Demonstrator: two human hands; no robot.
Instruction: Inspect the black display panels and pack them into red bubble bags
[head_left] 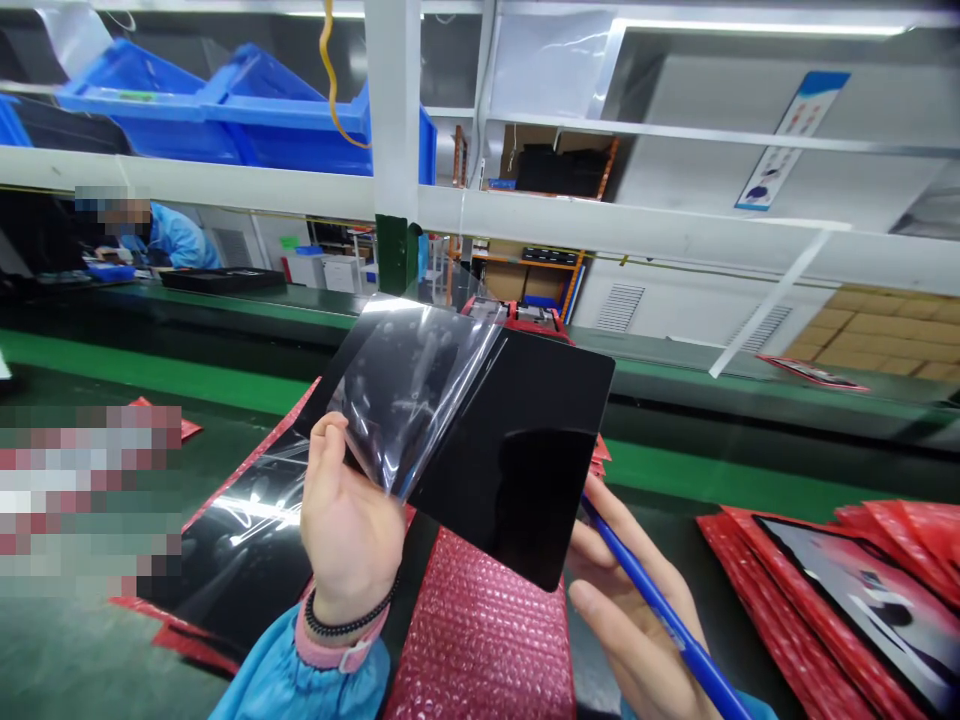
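Observation:
A black glossy flat panel (517, 450) is held up at a tilt in front of me. A clear plastic film (420, 370) lies folded back over its left part, creased and shiny. My left hand (349, 520) is closed on the film's lower left edge, palm towards me. At the panel's right edge is my right hand (637, 600), its fingers partly behind the panel. That hand also holds a blue pen (660, 610), slanting down to the right. Below the panel lies a red bubble-wrap pouch (487, 630).
More film-covered black panels (232, 540) lie on red wrap at left. Red bubble pouches (757, 600) and a panel with a printed picture (877, 610) are stacked at right. Blue bins (292, 120) sit on the shelf above. A person in blue (176, 240) works at far left.

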